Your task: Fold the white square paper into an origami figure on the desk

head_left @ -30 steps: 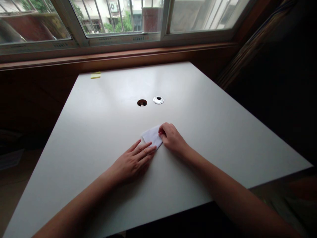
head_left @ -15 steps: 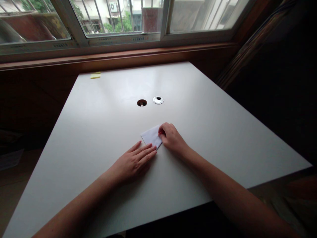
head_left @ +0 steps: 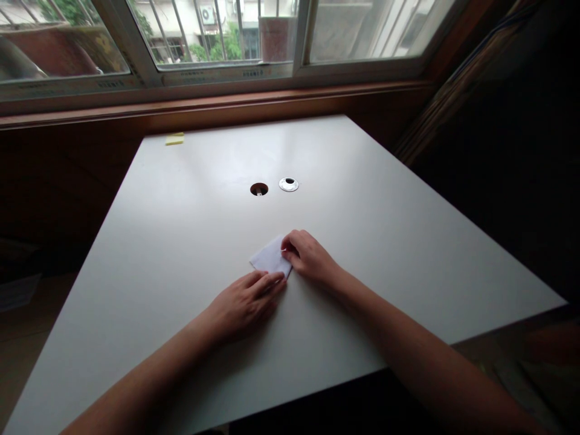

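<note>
A small folded piece of white paper (head_left: 270, 256) lies on the white tabletop (head_left: 203, 211), in front of me. Its right edge is pinched between the thumb and bent fingers of my right hand (head_left: 309, 256). My left hand (head_left: 247, 304) is at the paper's near edge, with its fingers drawn together and bent over the corner. The left thumb and part of the paper's near and right sides are hidden by my hands.
Beyond the paper, the tabletop has a round open hole (head_left: 259, 190) and a silver grommet (head_left: 289, 185). Yellow sticky notes (head_left: 174, 139) lie at the far left corner. A window (head_left: 222, 36) with bars outside is behind the table.
The paper has shifted slightly left and nearer to me, along with my right hand. My left fingers, stretched flat before, are now bent at the paper's near edge.
</note>
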{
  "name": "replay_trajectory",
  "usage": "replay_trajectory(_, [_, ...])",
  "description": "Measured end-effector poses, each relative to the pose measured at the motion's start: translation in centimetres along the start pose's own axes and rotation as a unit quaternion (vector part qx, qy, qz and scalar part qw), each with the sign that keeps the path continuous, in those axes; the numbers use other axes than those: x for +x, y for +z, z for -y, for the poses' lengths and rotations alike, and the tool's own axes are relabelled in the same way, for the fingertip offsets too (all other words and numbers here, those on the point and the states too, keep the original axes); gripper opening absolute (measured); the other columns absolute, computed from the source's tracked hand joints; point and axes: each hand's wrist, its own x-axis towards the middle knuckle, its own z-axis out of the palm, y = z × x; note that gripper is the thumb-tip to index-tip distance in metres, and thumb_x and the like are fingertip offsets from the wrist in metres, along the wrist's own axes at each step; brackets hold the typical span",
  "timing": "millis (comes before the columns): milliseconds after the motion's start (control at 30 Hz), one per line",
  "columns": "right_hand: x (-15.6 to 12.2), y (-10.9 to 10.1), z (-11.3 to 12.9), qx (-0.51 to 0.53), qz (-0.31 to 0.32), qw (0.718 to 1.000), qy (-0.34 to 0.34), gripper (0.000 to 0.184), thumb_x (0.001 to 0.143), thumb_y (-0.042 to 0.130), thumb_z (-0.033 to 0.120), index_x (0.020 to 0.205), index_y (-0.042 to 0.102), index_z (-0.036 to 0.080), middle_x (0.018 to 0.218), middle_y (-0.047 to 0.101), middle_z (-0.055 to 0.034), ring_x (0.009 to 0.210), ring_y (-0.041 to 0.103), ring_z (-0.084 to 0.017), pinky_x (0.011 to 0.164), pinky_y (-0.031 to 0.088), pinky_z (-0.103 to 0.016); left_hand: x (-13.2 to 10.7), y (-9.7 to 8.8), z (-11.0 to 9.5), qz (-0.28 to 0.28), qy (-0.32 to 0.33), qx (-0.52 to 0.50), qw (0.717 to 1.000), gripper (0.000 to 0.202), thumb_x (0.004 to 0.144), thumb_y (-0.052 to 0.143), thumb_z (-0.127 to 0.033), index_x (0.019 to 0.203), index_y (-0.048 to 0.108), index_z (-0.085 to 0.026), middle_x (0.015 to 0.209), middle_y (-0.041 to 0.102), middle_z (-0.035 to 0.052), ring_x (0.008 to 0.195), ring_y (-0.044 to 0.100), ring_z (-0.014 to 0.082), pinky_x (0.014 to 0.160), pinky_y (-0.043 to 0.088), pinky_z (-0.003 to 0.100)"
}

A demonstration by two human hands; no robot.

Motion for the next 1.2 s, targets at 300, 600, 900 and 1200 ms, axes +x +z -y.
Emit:
replay_trajectory(300, [0.00, 0.22, -0.06, -0.008, -0.007, 1.000, 0.006, 0.011, 0.085, 0.061, 0.013, 0.089, 0.056, 0.021, 0.086, 0.061, -0.0035, 0.085, 0.052, -0.020, 0.080, 0.042, -0.033, 0.00, 0.45, 0.18, 0.007, -0.006, -0.005, 1.000, 0.055, 0.100, 0.044, -0.032, 0.150, 0.034, -0.012, 0.155, 0.038, 0.0136, 0.147, 0.031, 0.0266, 0.118, 0.038, 0.043])
replay_trajectory(600, [-0.32, -0.06, -0.19, 0.021, -0.063, 0.998, 0.019, 0.011, 0.087, 0.058, 0.011, 0.092, 0.057, 0.021, 0.092, 0.059, -0.0048, 0.090, 0.053, -0.021, 0.084, 0.044, -0.035, 0.01, 0.47, 0.29, -0.009, -0.023, -0.010, 1.000, 0.054, 0.100, 0.045, -0.033, 0.149, 0.037, -0.013, 0.155, 0.039, 0.0137, 0.145, 0.034, 0.0264, 0.118, 0.039, 0.043])
replay_trajectory(900, [-0.64, -0.30, -0.13, -0.002, -0.045, 0.999, 0.011, 0.020, 0.083, 0.071, 0.026, 0.096, 0.057, 0.021, 0.091, 0.060, -0.0045, 0.088, 0.053, -0.022, 0.082, 0.043, -0.035, -0.05, 0.59, 0.51, -0.013, -0.054, 0.024, 0.998, 0.055, 0.099, 0.045, -0.033, 0.148, 0.038, -0.009, 0.156, 0.037, 0.0143, 0.147, 0.031, 0.0276, 0.119, 0.038, 0.042])
replay_trajectory(1200, [-0.25, 0.07, -0.16, -0.018, -0.054, 0.996, 0.069, 0.014, 0.084, 0.067, 0.021, 0.092, 0.055, 0.022, 0.085, 0.060, -0.0034, 0.084, 0.052, -0.021, 0.078, 0.042, -0.033, -0.08, 0.51, 0.62, -0.019, -0.047, 0.011, 0.999, 0.053, 0.099, 0.045, -0.033, 0.147, 0.040, -0.010, 0.152, 0.043, 0.0141, 0.144, 0.036, 0.0272, 0.117, 0.040, 0.042])
